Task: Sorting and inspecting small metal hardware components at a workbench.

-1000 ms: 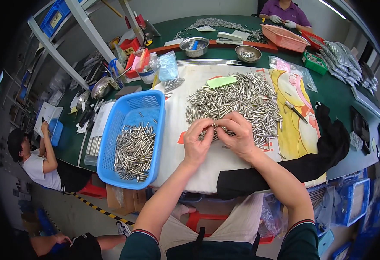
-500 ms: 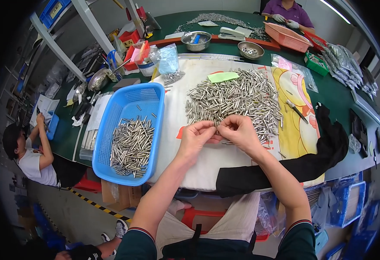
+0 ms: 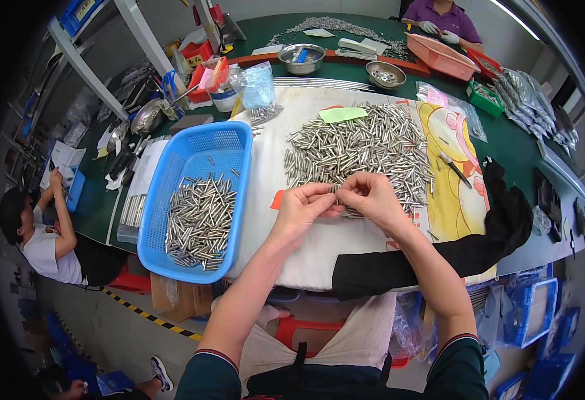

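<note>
The left hand and right hand met fingertip to fingertip, pinching small metal pins at the near edge of the pin pile. A blue basket of pins sat left.

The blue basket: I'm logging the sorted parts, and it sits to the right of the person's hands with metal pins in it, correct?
Not quite. In the head view the blue basket lies to the left of the left hand and right hand, not the right. It does hold metal pins.
</note>
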Action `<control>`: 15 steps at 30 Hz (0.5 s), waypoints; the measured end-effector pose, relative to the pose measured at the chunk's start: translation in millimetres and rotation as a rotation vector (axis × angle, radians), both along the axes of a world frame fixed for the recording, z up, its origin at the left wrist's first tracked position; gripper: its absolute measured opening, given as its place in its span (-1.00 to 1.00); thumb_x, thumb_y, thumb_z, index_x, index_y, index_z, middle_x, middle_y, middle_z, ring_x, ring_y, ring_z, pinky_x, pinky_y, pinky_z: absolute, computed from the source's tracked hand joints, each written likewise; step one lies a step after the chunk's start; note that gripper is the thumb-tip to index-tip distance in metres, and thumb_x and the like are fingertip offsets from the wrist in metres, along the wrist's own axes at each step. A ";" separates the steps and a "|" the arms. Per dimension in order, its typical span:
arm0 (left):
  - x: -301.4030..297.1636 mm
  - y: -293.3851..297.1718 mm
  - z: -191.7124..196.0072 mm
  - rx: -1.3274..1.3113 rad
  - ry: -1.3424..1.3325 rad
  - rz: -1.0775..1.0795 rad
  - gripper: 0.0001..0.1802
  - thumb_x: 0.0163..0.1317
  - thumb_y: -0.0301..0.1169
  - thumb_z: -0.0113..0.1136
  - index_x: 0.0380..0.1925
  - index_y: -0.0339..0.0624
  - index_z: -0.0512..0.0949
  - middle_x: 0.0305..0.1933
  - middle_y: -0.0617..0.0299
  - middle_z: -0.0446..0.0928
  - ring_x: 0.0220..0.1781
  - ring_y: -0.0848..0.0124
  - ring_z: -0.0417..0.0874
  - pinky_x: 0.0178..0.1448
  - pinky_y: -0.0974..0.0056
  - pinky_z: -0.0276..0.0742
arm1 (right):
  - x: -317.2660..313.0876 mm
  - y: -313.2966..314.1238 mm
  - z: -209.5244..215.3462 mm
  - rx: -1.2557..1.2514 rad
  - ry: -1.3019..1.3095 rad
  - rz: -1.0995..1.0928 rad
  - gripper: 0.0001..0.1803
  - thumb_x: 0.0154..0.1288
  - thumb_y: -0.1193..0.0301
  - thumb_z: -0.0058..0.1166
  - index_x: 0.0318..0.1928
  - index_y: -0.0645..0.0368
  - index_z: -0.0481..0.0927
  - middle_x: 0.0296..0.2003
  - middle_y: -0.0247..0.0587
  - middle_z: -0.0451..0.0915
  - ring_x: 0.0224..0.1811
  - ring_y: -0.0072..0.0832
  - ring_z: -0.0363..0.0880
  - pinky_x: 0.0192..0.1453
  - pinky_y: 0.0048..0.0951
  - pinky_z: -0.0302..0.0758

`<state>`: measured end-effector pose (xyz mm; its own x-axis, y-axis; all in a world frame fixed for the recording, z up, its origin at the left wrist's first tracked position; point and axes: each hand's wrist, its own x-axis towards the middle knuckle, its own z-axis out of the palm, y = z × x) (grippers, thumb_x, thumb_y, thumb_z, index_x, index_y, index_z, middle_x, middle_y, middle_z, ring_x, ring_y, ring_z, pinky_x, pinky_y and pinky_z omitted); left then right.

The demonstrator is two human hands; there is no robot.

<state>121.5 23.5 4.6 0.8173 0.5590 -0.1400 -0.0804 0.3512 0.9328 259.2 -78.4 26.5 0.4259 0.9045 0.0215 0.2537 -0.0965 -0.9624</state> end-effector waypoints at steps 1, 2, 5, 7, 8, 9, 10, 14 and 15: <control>0.1 1.0 -1.1 0.003 -0.013 -0.010 -0.72 0.21 -0.54 0.10 -0.09 -0.46 0.44 -0.28 0.02 0.59 -0.31 0.35 0.67 -0.20 0.38 0.63 | 1.1 0.5 -1.7 -0.004 0.005 0.001 -0.85 0.09 0.45 0.13 -0.43 0.32 0.59 -0.58 -0.41 0.52 -0.55 -0.77 0.36 -0.49 -0.67 0.30; 0.0 1.4 -1.3 0.005 -0.026 -0.020 -0.73 0.20 -0.55 0.10 -0.09 -0.45 0.45 -0.28 0.02 0.60 -0.31 0.35 0.67 -0.19 0.37 0.63 | 1.7 0.6 -2.6 -0.007 0.010 0.002 -0.83 0.07 0.45 0.13 -0.43 0.35 0.59 -0.58 -0.35 0.54 -0.54 -0.73 0.39 -0.47 -0.64 0.36; 0.2 0.1 1.5 0.007 -0.041 -0.024 -0.73 0.20 -0.56 0.11 -0.10 -0.43 0.46 -0.28 0.03 0.60 -0.31 0.35 0.67 -0.19 0.37 0.63 | 2.4 -1.0 -2.2 0.010 0.053 0.004 -0.83 0.07 0.44 0.14 -0.42 0.35 0.59 -0.58 -0.35 0.54 -0.54 -0.74 0.39 -0.46 -0.64 0.36; 1.0 -0.2 0.5 0.018 -0.032 -0.021 -0.74 0.19 -0.56 0.11 -0.11 -0.44 0.47 -0.28 0.03 0.60 -0.31 0.35 0.67 -0.18 0.37 0.63 | 2.8 -1.7 -2.8 0.031 0.046 -0.007 -0.83 0.07 0.44 0.14 -0.42 0.35 0.59 -0.58 -0.34 0.55 -0.55 -0.73 0.41 -0.47 -0.63 0.37; 1.3 -0.4 -0.3 0.027 -0.023 -0.018 -0.74 0.19 -0.57 0.11 -0.12 -0.44 0.47 -0.29 0.03 0.60 -0.31 0.36 0.67 -0.18 0.38 0.63 | 2.9 -2.0 -3.4 0.051 0.039 -0.017 -0.83 0.07 0.45 0.14 -0.42 0.35 0.59 -0.58 -0.33 0.56 -0.55 -0.72 0.43 -0.47 -0.63 0.38; 1.8 -0.7 -1.2 0.028 -0.022 -0.020 -0.74 0.19 -0.57 0.11 -0.12 -0.44 0.47 -0.29 0.03 0.60 -0.31 0.36 0.67 -0.18 0.38 0.63 | 3.2 -2.2 -4.3 0.051 0.040 -0.020 -0.83 0.07 0.45 0.14 -0.42 0.35 0.59 -0.58 -0.33 0.56 -0.55 -0.72 0.43 -0.47 -0.63 0.38; 2.3 -1.1 -2.1 0.038 -0.035 -0.009 -0.75 0.17 -0.59 0.12 -0.13 -0.43 0.48 -0.29 0.03 0.60 -0.31 0.35 0.67 -0.17 0.37 0.62 | 3.3 -2.1 -5.4 0.065 0.063 0.001 -0.83 0.07 0.45 0.14 -0.43 0.36 0.59 -0.58 -0.31 0.57 -0.56 -0.71 0.45 -0.47 -0.62 0.38; 2.4 -1.4 -3.9 0.084 -0.058 0.001 -0.75 0.14 -0.62 0.14 -0.14 -0.41 0.50 -0.31 0.04 0.60 -0.33 0.38 0.66 -0.18 0.39 0.61 | 3.2 -3.7 -3.2 0.053 0.007 0.039 -0.85 0.16 0.45 0.10 -0.46 0.30 0.58 -0.60 -0.40 0.54 -0.61 -0.74 0.40 -0.51 -0.66 0.35; 1.6 -1.4 -3.8 0.084 -0.056 0.001 -0.75 0.14 -0.62 0.14 -0.14 -0.41 0.50 -0.31 0.04 0.60 -0.33 0.38 0.66 -0.18 0.39 0.61 | 3.0 -4.3 2.4 0.053 0.009 0.039 -0.85 0.16 0.45 0.10 -0.46 0.30 0.58 -0.60 -0.40 0.54 -0.61 -0.74 0.40 -0.51 -0.66 0.35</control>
